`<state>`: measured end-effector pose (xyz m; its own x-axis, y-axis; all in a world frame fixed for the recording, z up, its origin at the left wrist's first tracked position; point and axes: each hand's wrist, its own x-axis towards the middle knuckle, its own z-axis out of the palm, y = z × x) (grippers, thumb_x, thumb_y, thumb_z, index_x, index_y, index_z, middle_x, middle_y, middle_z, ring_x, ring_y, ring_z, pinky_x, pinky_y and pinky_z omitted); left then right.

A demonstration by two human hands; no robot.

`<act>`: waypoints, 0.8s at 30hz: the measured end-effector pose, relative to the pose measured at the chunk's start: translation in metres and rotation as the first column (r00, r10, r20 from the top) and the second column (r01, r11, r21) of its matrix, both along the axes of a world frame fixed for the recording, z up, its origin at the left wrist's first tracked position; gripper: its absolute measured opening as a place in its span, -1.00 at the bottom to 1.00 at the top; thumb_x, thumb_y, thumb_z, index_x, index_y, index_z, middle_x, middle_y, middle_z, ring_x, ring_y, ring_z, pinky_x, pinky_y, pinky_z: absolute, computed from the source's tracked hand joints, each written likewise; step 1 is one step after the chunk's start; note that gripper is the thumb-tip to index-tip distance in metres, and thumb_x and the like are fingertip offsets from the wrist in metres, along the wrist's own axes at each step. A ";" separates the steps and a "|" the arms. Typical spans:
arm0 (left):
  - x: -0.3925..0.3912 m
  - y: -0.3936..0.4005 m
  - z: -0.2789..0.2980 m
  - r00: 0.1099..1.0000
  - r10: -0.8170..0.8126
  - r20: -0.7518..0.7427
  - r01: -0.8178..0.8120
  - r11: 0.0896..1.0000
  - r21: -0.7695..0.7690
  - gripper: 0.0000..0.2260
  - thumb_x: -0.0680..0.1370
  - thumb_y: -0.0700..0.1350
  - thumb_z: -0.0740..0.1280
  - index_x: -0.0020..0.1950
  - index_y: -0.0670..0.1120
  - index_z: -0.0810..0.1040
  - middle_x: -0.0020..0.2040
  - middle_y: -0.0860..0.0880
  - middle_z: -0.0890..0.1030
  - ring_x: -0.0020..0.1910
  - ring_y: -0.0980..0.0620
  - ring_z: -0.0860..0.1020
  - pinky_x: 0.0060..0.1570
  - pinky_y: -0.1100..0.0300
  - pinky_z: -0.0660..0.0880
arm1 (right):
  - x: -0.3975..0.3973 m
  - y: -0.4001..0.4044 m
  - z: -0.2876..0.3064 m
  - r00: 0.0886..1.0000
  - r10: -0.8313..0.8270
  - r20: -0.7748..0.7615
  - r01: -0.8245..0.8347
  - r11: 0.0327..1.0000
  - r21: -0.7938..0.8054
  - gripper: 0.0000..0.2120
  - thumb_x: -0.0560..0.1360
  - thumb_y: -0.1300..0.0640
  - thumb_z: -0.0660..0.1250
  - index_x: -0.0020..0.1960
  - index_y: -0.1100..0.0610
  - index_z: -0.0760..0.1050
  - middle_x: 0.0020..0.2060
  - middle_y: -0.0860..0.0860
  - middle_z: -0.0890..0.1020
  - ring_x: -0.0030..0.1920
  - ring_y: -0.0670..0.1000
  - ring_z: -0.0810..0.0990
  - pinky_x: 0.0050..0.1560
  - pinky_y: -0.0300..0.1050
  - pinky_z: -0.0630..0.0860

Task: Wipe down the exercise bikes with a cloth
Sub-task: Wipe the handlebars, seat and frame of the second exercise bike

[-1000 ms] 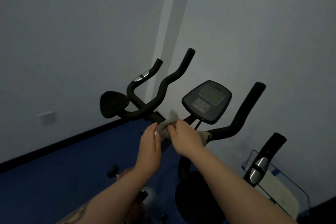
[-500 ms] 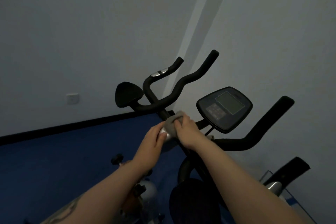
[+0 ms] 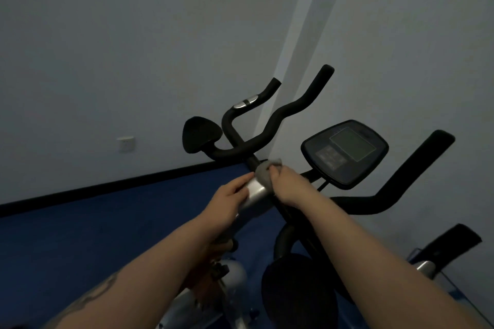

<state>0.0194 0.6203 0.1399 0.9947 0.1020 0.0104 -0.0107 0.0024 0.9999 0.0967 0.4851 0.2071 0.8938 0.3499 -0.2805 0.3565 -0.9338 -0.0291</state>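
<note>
Cloth (image 3: 264,172) on silver post (image 3: 255,195), console (image 3: 344,152) beside

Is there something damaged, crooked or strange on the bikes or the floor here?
Nothing stands out. The right hand presses the grey cloth on the silver post, the left hand steadies it, and the console looks intact.

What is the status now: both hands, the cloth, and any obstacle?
Right hand grips grey cloth on silver bike post. Left hand rests flat on post. Console close on the right, not blocking.
</note>
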 end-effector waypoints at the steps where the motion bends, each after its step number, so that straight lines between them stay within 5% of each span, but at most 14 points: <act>1: -0.001 0.001 0.001 1.000 0.014 -0.017 -0.015 0.999 -0.035 -0.67 0.64 -0.27 0.14 0.38 -0.07 0.45 0.30 -0.05 0.51 0.27 0.02 0.46 0.32 0.11 0.37 | 0.003 0.004 0.003 1.000 -0.012 -0.005 0.012 1.000 0.011 -0.58 0.66 0.15 -0.04 0.50 0.16 0.13 0.41 0.23 0.30 0.37 0.24 0.31 0.36 0.16 0.29; 4: -0.002 0.005 0.002 0.998 0.009 -0.056 -0.018 0.986 -0.167 -0.70 0.65 -0.25 0.10 0.24 -0.05 0.55 0.23 -0.04 0.58 0.15 0.11 0.53 0.09 0.33 0.45 | -0.010 0.008 -0.003 0.998 -0.042 0.043 0.039 0.997 0.071 -0.55 0.67 0.05 -0.02 0.51 0.18 0.09 0.40 0.23 0.28 0.37 0.23 0.28 0.35 0.11 0.29; 7: 0.001 0.009 0.002 0.999 -0.018 -0.030 0.013 0.985 -0.174 -0.70 0.66 -0.19 0.08 0.23 -0.09 0.57 0.19 -0.04 0.60 0.18 0.07 0.54 0.08 0.32 0.46 | -0.038 0.003 -0.015 0.992 -0.053 0.114 0.041 0.994 0.100 -0.44 0.65 -0.07 -0.02 0.55 0.17 -0.04 0.46 0.21 0.18 0.44 0.23 0.17 0.41 0.13 0.21; 10: 0.003 0.009 0.002 1.000 -0.021 -0.003 0.021 0.989 -0.149 -0.72 0.66 -0.20 0.07 0.20 -0.08 0.56 0.17 -0.05 0.59 0.11 0.12 0.54 0.01 0.42 0.46 | -0.024 0.006 -0.004 0.998 -0.019 0.060 0.019 1.000 0.011 -0.52 0.66 0.07 0.04 0.53 0.16 0.05 0.45 0.22 0.19 0.39 0.25 0.24 0.36 0.15 0.27; 13: 0.001 0.005 0.000 0.999 -0.032 0.039 0.032 0.999 -0.011 -0.74 0.67 -0.17 0.09 0.27 -0.04 0.49 0.15 0.03 0.55 0.07 0.23 0.50 -0.05 0.51 0.40 | -0.008 0.015 0.011 0.999 -0.052 -0.011 0.051 0.998 -0.033 -0.51 0.65 0.11 0.00 0.55 0.11 0.00 0.42 0.22 0.23 0.35 0.26 0.30 0.32 0.24 0.33; 15: 0.002 0.007 -0.004 0.996 -0.057 0.067 0.053 0.997 0.064 -0.73 0.66 -0.17 0.10 0.31 -0.06 0.48 0.17 0.01 0.56 0.11 0.14 0.51 0.04 0.36 0.42 | -0.018 0.014 0.014 1.000 -0.014 -0.005 0.013 0.994 -0.105 -0.50 0.65 0.10 0.05 0.55 0.09 0.00 0.42 0.23 0.22 0.35 0.26 0.30 0.31 0.26 0.34; 18: 0.011 0.015 0.000 0.991 -0.055 0.120 0.031 0.980 0.198 -0.75 0.66 -0.17 0.11 0.23 -0.07 0.53 0.13 -0.03 0.57 0.11 0.07 0.51 0.09 0.22 0.44 | -0.051 -0.002 0.011 0.999 -0.009 0.042 0.018 0.972 -0.233 -0.55 0.66 0.01 0.07 0.51 0.10 0.12 0.44 0.24 0.21 0.34 0.25 0.34 0.25 0.11 0.38; 20: 0.019 0.016 0.010 0.973 -0.047 0.225 -0.027 0.949 0.315 -0.76 0.65 -0.19 0.12 0.21 -0.07 0.54 0.14 -0.02 0.54 0.10 0.14 0.48 0.13 0.24 0.42 | -0.071 -0.006 0.018 0.994 -0.062 0.087 0.084 0.958 -0.274 -0.60 0.64 -0.03 0.10 0.41 0.13 0.27 0.36 0.23 0.37 0.27 0.20 0.43 0.16 0.04 0.37; 24: 0.034 -0.003 0.023 0.885 -0.339 0.319 0.098 0.805 0.585 -0.68 0.65 -0.22 0.12 0.41 -0.12 0.41 0.41 -0.06 0.40 0.42 0.04 0.31 0.43 0.08 0.21 | -0.077 0.000 0.027 0.993 0.017 0.117 0.044 0.869 -0.493 -0.52 0.64 -0.08 0.08 0.50 0.09 0.21 0.44 0.09 0.32 0.45 0.14 0.26 0.50 0.20 -0.15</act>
